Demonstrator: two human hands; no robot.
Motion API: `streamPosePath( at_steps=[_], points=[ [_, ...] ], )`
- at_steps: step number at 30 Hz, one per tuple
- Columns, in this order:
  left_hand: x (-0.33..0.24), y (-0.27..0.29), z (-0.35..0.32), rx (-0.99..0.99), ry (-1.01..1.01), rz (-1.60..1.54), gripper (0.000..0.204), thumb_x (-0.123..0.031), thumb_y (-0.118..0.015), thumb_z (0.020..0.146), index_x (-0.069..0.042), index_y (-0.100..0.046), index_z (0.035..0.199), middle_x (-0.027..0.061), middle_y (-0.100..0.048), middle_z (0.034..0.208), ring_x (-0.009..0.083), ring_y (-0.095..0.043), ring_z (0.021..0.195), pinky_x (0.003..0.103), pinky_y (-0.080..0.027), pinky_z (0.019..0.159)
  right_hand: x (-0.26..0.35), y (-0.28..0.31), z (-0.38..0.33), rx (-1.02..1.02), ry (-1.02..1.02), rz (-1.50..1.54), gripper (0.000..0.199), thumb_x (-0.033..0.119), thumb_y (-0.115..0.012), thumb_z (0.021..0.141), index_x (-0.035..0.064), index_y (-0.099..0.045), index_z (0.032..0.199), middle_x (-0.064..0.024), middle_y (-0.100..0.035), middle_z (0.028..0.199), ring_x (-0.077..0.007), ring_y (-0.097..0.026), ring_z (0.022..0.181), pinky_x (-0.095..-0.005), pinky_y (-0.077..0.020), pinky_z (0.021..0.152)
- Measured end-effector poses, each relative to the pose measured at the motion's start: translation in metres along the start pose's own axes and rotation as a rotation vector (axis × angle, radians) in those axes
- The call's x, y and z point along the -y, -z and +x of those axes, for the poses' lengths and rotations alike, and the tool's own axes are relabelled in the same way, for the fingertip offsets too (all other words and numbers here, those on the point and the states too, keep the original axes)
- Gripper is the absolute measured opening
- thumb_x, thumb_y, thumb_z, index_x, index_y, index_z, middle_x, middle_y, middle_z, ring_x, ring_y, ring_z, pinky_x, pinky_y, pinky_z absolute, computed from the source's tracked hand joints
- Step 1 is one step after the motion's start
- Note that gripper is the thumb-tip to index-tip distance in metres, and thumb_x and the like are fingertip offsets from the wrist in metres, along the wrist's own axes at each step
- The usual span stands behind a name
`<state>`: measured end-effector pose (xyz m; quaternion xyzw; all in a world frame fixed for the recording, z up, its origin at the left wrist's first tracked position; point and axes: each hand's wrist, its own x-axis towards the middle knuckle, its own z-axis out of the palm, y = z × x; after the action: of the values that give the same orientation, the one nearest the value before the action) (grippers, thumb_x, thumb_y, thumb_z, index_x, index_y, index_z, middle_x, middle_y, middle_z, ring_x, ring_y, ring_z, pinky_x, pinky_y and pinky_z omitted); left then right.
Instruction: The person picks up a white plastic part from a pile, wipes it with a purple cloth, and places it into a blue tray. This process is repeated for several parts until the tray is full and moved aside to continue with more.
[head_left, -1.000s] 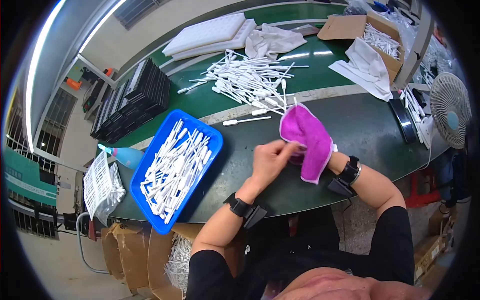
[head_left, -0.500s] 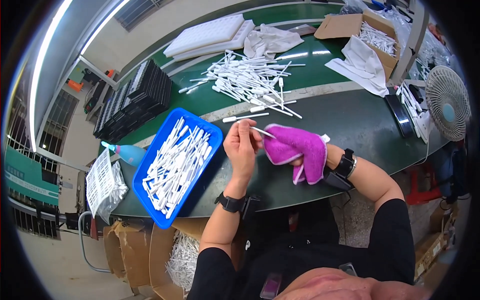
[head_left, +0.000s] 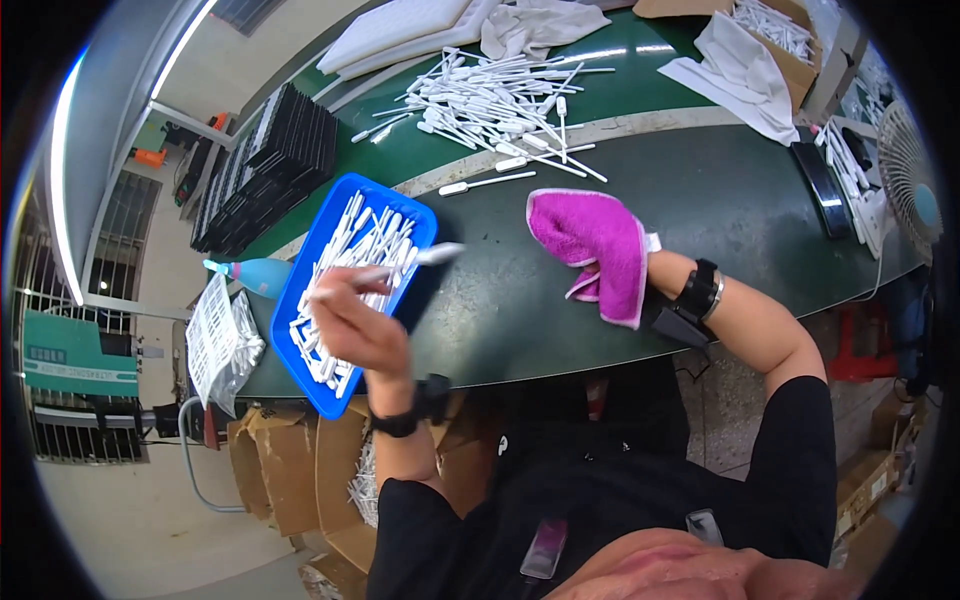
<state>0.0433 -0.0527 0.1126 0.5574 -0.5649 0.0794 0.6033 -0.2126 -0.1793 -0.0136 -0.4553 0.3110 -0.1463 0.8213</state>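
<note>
My left hand is closed on a white plastic stick with a thicker end, above the blue tray. Motion blurs both hand and stick. The tray holds many similar white sticks, lying mostly lengthwise. To the right, over the dark green table, my right hand is wrapped in a purple cloth. The cloth covers most of its fingers, and no stick shows in it. One loose stick lies between the hands and a big pile of white sticks farther back.
Stacked black trays and a blue squeeze bottle stand at the left, beside a plastic bag of white parts. White foam trays lie at the back. At the right are a cardboard box, a black case and a fan.
My left hand has moved left from the cloth to above the blue tray, carrying the white stick. The stick has left the cloth, which stays in my right hand. The view has shifted slightly.
</note>
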Motion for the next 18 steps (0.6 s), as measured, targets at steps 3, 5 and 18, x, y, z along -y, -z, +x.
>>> streamPosePath(
  at_steps=[3,5,18],
  points=[
    [-0.004,0.013,0.048,0.122,0.016,0.539,0.025,-0.021,-0.049,0.096,0.0,-0.061,0.089,0.0143,-0.064,0.078,0.025,-0.062,0.062,0.033,-0.048,0.059,0.0,0.001,0.001,0.009,-0.03,0.028,0.07,-0.005,-0.073,0.075,0.0081,-0.044,0.137,-0.0018,-0.053,0.131,-0.0143,-0.058,0.106,-0.0289,-0.0448,0.099],
    [0.011,-0.006,0.059,0.355,-0.182,0.896,0.021,-0.022,-0.054,0.092,-0.003,-0.064,0.09,0.0143,-0.065,0.086,0.0298,-0.063,0.073,0.038,-0.05,0.067,0.0,0.008,-0.003,-0.002,-0.045,0.039,0.073,-0.007,-0.074,0.072,0.0083,-0.044,0.137,-0.0016,-0.053,0.131,-0.014,-0.058,0.106,-0.0285,-0.0434,0.101],
    [0.092,-0.118,0.022,0.864,-0.436,0.845,0.011,-0.01,-0.056,0.08,-0.005,-0.065,0.081,0.0148,-0.067,0.078,0.0307,-0.067,0.075,0.042,-0.053,0.063,-0.006,0.037,0.016,0.073,0.21,0.162,0.022,0.014,-0.052,0.096,0.0075,-0.056,0.116,0.0011,-0.058,0.086,-0.0094,-0.056,0.063,-0.022,-0.0462,0.052]
  ],
)
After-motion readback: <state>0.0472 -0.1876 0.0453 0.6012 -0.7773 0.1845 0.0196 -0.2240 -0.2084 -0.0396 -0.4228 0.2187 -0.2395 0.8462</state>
